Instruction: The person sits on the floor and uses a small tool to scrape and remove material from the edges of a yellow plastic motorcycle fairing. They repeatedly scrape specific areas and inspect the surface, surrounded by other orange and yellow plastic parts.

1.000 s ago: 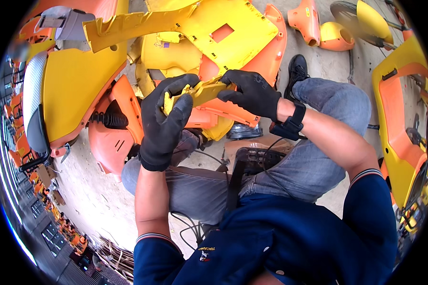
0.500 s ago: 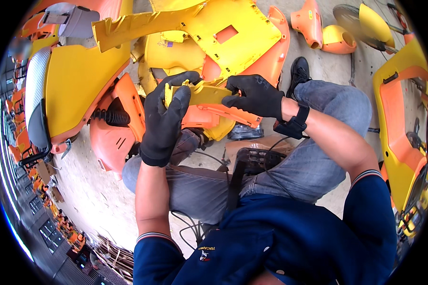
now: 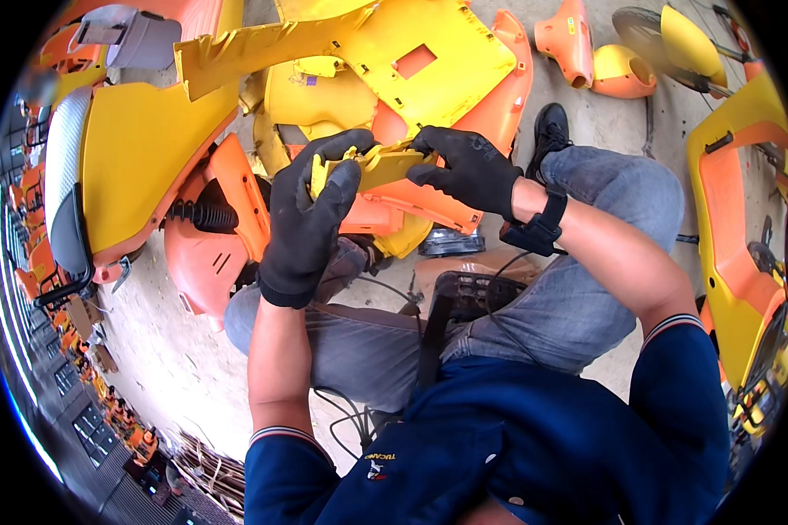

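Between my gloved hands is a small yellow plastic trim piece with notched edges. My left hand, in a black glove, grips its left end, with the thumb toward me. The fingers of my right hand, also black-gloved, pinch its right end. Just beyond the hands lies a large yellow plastic panel with a rectangular cutout and a long arm stretching left. Below the held piece, orange plastic panels show, partly hidden by it and my hands.
At the left stands a yellow scooter body with a grey seat. An orange front cover and a wheel lie at the far right. A yellow and orange frame stands at the right edge. Black cables trail by my legs.
The yellow trim piece has tilted, its right end rising slightly. My right hand has moved a little up and left; my left hand has shifted slightly right. Both keep their grip.
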Action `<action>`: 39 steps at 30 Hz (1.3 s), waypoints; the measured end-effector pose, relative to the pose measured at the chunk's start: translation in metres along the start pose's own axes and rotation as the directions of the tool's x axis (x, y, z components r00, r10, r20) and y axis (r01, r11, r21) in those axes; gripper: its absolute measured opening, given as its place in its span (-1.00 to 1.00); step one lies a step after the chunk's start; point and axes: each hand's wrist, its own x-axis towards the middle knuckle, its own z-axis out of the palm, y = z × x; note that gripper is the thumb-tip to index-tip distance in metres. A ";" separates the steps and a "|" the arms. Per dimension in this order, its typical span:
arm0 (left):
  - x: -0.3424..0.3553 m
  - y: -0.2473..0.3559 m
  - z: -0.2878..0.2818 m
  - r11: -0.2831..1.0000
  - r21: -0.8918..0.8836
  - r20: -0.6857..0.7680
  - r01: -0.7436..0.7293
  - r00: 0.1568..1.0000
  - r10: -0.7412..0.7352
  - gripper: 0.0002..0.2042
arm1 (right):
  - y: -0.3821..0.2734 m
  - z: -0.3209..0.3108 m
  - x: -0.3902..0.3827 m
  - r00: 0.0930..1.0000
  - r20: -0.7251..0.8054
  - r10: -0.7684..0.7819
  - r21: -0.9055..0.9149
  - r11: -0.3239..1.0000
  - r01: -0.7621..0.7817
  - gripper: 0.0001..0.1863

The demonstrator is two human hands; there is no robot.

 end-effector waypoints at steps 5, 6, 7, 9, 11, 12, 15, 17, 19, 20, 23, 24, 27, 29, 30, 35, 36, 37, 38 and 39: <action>-0.001 -0.009 -0.005 0.992 -0.124 -0.088 -0.003 0.996 -0.008 -0.75 | -0.014 -0.013 0.001 0.985 0.170 -0.003 0.019 1.000 -0.001 -0.63; -0.001 -0.009 -0.005 0.992 -0.127 -0.097 -0.004 0.995 -0.008 -0.76 | -0.020 -0.018 0.002 0.975 0.220 0.025 0.012 1.000 -0.028 -0.64; -0.001 -0.008 -0.004 0.991 -0.132 -0.105 -0.004 0.994 -0.010 -0.76 | -0.025 -0.021 0.002 0.963 0.264 0.056 0.057 0.996 -0.073 -0.61; -0.001 -0.007 -0.005 0.994 -0.110 -0.102 -0.008 0.995 -0.003 -0.76 | -0.026 -0.022 0.002 0.958 0.286 -0.012 0.055 0.998 -0.004 -0.56; 0.000 -0.005 -0.007 0.998 -0.060 -0.076 -0.018 0.997 0.013 -0.76 | -0.028 -0.026 0.003 0.947 0.321 -0.028 0.028 0.999 0.020 -0.52; 0.000 -0.005 -0.007 0.999 -0.049 -0.071 -0.017 0.997 0.014 -0.76 | -0.029 -0.028 0.004 0.938 0.347 -0.011 0.002 1.000 0.011 -0.50; -0.003 -0.002 -0.008 0.999 -0.028 -0.055 -0.016 0.998 0.014 -0.75 | -0.035 -0.032 0.006 0.927 0.374 -0.034 -0.033 0.998 0.050 -0.51; -0.002 -0.002 -0.008 0.999 -0.044 -0.030 -0.023 0.999 0.021 -0.74 | -0.031 -0.030 0.006 0.944 0.312 -0.108 -0.079 0.987 0.139 -0.53; -0.001 -0.003 -0.009 0.998 -0.026 -0.006 -0.057 0.998 0.056 -0.74 | -0.018 -0.019 0.007 0.953 0.195 -0.231 -0.165 0.950 0.265 -0.57; 0.000 -0.003 -0.009 0.997 -0.016 0.006 -0.073 0.997 0.073 -0.73 | -0.016 -0.017 0.006 0.952 0.166 -0.258 -0.184 0.940 0.287 -0.60; -0.001 -0.003 -0.009 0.996 -0.084 0.007 -0.036 0.999 0.036 -0.72 | -0.016 -0.014 0.003 0.948 0.084 -0.308 -0.241 0.916 0.320 -0.66; -0.001 -0.003 -0.008 0.995 -0.088 0.007 -0.042 0.999 0.043 -0.72 | -0.016 -0.010 0.001 0.950 0.061 -0.306 -0.258 0.915 0.311 -0.67; -0.002 -0.003 -0.009 0.996 -0.079 0.004 -0.048 0.999 0.048 -0.72 | -0.017 -0.004 -0.003 0.953 0.032 -0.301 -0.293 0.909 0.297 -0.70; -0.003 -0.002 -0.009 0.998 -0.053 0.005 -0.039 0.999 0.039 -0.73 | -0.017 -0.003 -0.004 0.951 0.018 -0.307 -0.318 0.900 0.297 -0.72; -0.004 -0.002 -0.008 0.997 -0.073 0.005 -0.024 1.000 0.024 -0.73 | -0.016 -0.002 -0.005 0.949 0.008 -0.316 -0.331 0.895 0.301 -0.73; -0.003 -0.007 -0.006 0.992 -0.112 0.002 0.058 0.998 -0.058 -0.74 | -0.016 0.000 -0.004 0.978 0.033 -0.206 -0.245 0.947 0.208 -0.64; -0.004 -0.008 -0.006 0.994 -0.100 0.009 0.052 0.999 -0.051 -0.74 | -0.013 -0.003 -0.002 0.982 0.082 -0.172 -0.219 0.958 0.186 -0.60; -0.005 -0.009 -0.006 0.995 -0.089 0.018 0.046 0.999 -0.045 -0.74 | -0.014 -0.004 -0.001 0.982 0.132 -0.136 -0.194 0.968 0.160 -0.56; -0.006 -0.009 -0.007 0.996 -0.079 0.028 0.041 0.999 -0.039 -0.74 | -0.017 -0.005 -0.001 0.984 0.133 -0.120 -0.129 0.982 0.137 -0.54; -0.006 -0.008 -0.008 0.996 -0.079 0.037 0.045 0.998 -0.042 -0.74 | -0.022 -0.007 -0.001 0.985 0.136 -0.104 -0.064 0.992 0.113 -0.51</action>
